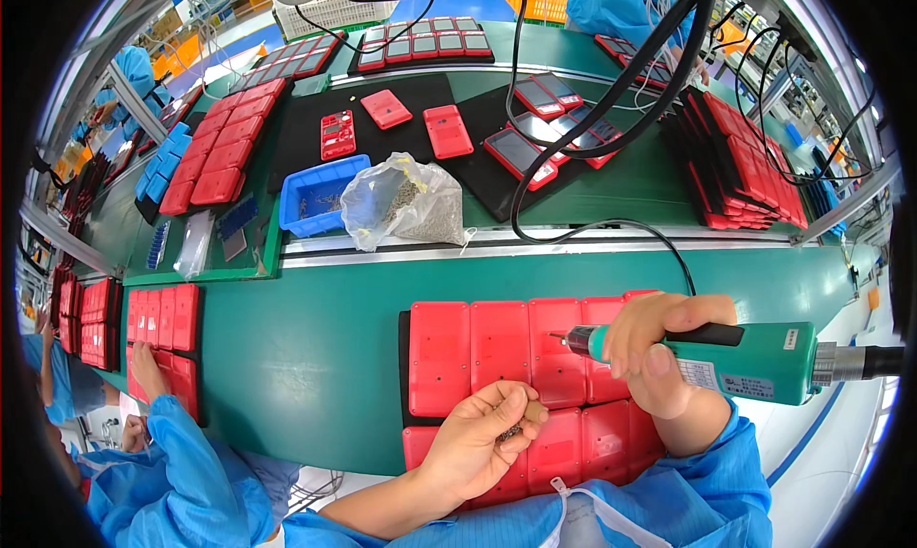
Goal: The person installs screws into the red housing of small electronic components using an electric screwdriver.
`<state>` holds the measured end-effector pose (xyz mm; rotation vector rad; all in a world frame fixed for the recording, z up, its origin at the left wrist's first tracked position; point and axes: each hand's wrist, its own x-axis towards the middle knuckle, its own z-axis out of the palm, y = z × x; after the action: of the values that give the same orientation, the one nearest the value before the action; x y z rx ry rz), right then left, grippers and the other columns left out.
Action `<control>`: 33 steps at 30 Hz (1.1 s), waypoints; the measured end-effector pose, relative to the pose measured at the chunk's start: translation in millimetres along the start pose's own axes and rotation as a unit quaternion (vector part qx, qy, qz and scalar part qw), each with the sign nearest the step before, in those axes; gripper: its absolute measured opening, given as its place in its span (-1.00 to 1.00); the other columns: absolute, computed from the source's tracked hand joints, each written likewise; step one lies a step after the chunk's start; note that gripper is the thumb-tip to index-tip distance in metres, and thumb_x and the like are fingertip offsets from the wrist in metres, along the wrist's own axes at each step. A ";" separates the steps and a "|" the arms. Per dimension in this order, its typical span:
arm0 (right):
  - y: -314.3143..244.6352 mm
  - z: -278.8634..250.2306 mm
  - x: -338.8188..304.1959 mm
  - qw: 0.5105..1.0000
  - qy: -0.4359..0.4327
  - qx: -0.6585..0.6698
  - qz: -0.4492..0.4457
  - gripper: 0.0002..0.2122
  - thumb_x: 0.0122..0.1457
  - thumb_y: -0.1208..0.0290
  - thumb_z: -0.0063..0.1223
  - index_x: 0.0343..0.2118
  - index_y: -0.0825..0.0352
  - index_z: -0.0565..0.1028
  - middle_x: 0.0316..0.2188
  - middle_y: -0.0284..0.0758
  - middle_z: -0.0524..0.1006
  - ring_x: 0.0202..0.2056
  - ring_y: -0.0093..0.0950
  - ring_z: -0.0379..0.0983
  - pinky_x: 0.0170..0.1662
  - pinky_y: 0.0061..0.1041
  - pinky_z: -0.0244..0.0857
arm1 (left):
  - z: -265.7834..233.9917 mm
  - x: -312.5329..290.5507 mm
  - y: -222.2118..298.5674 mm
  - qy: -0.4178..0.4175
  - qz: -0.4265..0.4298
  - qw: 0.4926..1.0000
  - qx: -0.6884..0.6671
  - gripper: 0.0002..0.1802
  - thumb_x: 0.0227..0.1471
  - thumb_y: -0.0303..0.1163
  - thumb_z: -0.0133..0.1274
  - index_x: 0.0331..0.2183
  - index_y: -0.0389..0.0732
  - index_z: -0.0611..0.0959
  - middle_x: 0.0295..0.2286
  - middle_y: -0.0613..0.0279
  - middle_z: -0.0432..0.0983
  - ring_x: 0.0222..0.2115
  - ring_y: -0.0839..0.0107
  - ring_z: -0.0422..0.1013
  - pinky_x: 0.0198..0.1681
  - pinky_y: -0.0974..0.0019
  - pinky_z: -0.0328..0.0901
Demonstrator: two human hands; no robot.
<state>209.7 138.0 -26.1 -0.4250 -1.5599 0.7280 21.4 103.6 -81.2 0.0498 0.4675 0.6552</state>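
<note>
My right hand point(659, 347) is wrapped round a green electric screwdriver point(755, 362), which lies nearly level with its bit pointing left. The bit is over the red plastic housings point(439, 357) laid in two rows on a black mat in front of me; whether it touches one I cannot tell. Above the near row, my left hand point(482, 438) is curled closed, palm turned up. Small dark screws point(509, 433) show in its fingers, thumb and forefinger pressed together. My right hand and the screwdriver cover part of the right-hand housings.
Beyond the metal rail stand a blue bin point(310, 226) and a clear plastic bag point(435, 209) of screws. Stacked red housings point(750, 166) rise at right. A black cable point(611, 221) hangs across the bench. On the left, a co-worker's hand point(148, 371) touches other red housings.
</note>
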 end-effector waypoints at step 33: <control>-45.6 27.7 18.0 0.981 0.126 0.135 0.063 -0.73 -0.01 0.52 -0.06 -0.32 0.21 0.10 -0.75 -0.38 0.27 -0.75 -0.50 0.24 -0.65 -0.45 0.22 | -1.9 1.3 -1.8 0.021 0.044 0.999 0.010 -0.72 0.04 -0.22 -0.18 -0.46 -0.24 0.45 -0.64 0.31 0.33 -0.68 0.61 0.14 -0.69 0.61 0.01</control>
<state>187.0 111.0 17.8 -0.3993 -1.1849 0.9323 22.5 102.8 -83.8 0.0766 0.5139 0.7380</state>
